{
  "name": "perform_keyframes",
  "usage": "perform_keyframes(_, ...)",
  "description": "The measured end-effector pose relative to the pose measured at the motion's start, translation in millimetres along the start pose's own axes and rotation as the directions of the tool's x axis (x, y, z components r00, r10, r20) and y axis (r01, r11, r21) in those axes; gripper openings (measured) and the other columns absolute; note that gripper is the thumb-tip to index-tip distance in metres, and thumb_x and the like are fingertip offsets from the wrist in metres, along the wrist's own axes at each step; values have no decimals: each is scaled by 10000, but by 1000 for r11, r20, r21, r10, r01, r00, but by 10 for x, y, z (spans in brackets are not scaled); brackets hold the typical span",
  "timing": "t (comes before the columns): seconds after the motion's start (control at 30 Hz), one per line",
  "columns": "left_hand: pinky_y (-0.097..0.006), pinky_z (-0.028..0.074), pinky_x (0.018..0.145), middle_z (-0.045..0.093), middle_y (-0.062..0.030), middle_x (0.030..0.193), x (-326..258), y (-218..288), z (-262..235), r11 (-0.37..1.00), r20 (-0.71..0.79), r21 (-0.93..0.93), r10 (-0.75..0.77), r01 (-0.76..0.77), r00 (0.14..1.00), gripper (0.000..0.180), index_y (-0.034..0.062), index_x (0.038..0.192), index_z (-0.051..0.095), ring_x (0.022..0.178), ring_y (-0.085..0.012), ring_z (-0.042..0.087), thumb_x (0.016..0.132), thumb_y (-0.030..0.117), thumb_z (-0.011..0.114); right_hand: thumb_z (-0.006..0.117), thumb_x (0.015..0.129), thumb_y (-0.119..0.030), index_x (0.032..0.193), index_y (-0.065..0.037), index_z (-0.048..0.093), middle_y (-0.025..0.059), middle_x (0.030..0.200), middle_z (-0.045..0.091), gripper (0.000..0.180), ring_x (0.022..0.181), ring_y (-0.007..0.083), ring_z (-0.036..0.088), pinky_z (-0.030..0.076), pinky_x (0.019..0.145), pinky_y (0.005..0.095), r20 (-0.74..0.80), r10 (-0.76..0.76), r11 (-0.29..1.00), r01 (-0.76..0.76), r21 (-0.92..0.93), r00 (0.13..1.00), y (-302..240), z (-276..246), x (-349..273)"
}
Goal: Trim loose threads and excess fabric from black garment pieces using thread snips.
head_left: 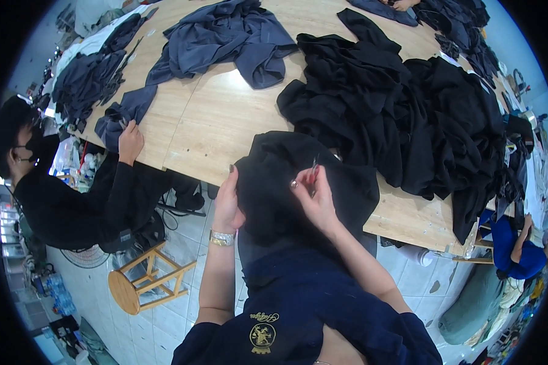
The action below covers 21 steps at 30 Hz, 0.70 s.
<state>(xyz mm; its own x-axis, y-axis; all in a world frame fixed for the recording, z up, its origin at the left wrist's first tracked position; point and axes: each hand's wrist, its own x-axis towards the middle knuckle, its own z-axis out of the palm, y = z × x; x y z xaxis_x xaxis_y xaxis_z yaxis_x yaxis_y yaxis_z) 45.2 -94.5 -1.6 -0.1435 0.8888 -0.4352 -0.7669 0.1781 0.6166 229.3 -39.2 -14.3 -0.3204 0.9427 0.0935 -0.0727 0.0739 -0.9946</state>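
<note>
A piece of black cloth [271, 176] is draped over the near table edge and down in front of me. My left hand [227, 204], a watch on its wrist, is at the cloth's left edge; its thumb and palm close on the fabric. Over the middle of the cloth, my right hand [316, 198] is closed around small thread snips [315, 164]. Their thin metal tips point away from me, and the fingers hide most of them. Just beyond lies a large heap of black garments [359, 79], reaching right along the table.
The wooden table [210, 121] also bears grey-blue garments [219, 36] at the far side. A co-worker [61, 188] at left handles grey cloth; another person in blue [520, 249] is at far right. A wooden stool [125, 292] stands on the tiled floor at left.
</note>
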Motion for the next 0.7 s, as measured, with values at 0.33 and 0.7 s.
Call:
perform_keyframes(0.33, -290, 425, 877, 587, -33, 1107, -197, -480, 266, 984, 63, 173, 34, -44, 997, 359, 45, 1172, 534, 1024, -106, 535, 870, 207, 639, 644, 772, -22, 909, -30, 374, 90, 755, 541, 302, 638, 189, 572, 446, 564, 305, 148, -115, 957, 150, -248, 982, -161, -50, -110)
perform_keyframes(0.7, -253, 444, 829, 617, -49, 1040, -256, -209, 505, 960, 84, 220, 161, -175, 983, 274, -1, 1113, 569, 953, -111, 570, 859, 85, 621, 652, 828, -278, 792, -40, 419, 88, 608, 453, 335, 517, 212, 482, 392, 500, 294, 199, -5, 933, 76, -353, 980, -359, -330, -92)
